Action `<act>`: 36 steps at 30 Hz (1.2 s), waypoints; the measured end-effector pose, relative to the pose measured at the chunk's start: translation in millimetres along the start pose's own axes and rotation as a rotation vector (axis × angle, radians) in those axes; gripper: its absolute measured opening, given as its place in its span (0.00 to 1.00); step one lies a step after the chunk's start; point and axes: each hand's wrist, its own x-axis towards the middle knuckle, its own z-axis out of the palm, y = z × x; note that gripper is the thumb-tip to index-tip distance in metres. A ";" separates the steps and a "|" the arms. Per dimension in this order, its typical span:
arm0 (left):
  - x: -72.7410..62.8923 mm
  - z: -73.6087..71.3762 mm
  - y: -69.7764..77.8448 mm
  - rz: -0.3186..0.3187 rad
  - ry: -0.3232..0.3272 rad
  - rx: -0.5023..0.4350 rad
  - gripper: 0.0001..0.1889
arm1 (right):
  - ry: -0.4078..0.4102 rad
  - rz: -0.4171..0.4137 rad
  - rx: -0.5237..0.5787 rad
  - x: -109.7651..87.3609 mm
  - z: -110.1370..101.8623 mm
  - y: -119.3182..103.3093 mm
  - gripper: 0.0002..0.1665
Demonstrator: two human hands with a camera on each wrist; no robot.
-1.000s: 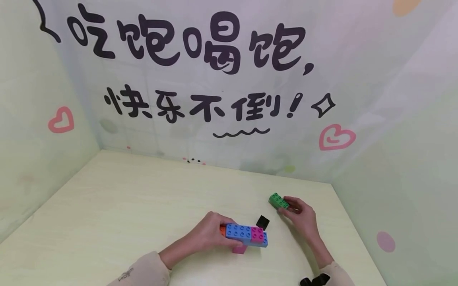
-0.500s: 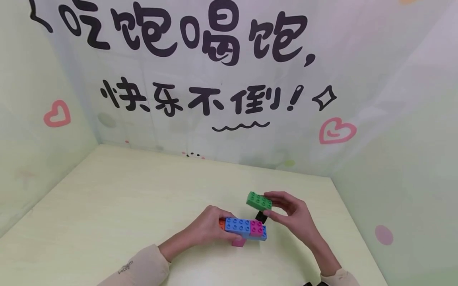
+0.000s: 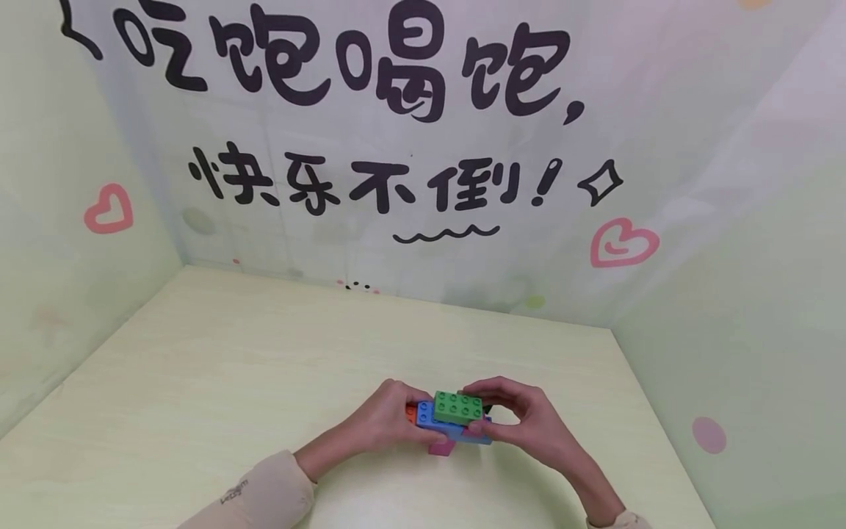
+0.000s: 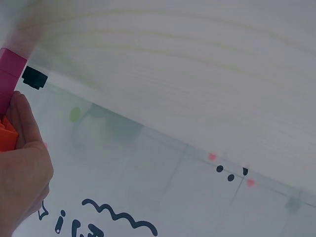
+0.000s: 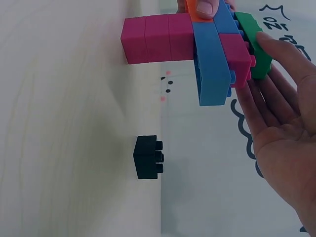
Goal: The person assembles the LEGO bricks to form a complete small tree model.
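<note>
My left hand (image 3: 377,417) grips a toy-brick structure at its left end, by an orange brick (image 3: 410,414). Long blue bricks (image 5: 212,64) form its crosspiece, and a column of pink bricks (image 5: 158,37) runs down from beneath them. A square pink brick (image 5: 237,57) sits on the upper right part of the blue. Between the thumb and fingers of my right hand (image 3: 532,422) is a green studded brick (image 3: 456,406). It lies along the top of the structure, its underside right at the studs of the blue and pink bricks in the right wrist view.
A black brick (image 5: 146,157) stands alone on the pale tabletop (image 3: 264,353) behind the structure, mostly hidden by the right hand in the head view. A printed cloth wall (image 3: 410,257) rises along the table's back edge, with side walls left and right.
My right hand has carried the green brick left and toward me, from the table's right side onto the structure's top. My left hand keeps its grip in nearly the same place.
</note>
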 end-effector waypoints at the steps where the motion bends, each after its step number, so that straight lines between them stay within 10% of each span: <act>1: 0.0 0.1 0.3 0.001 0.000 0.002 0.16 | -0.003 -0.008 -0.006 0.2 0.5 0.6 0.25; 15: -0.3 0.3 1.3 0.016 0.006 0.023 0.15 | 0.007 -0.024 -0.182 0.4 7.5 -6.7 0.22; 27: -1.4 2.9 2.0 0.007 0.004 0.036 0.16 | 0.217 0.097 0.060 -10.0 33.5 11.0 0.18; 36: -0.2 1.3 1.6 0.022 -0.007 0.031 0.17 | 0.215 0.099 0.049 -8.9 31.3 8.2 0.17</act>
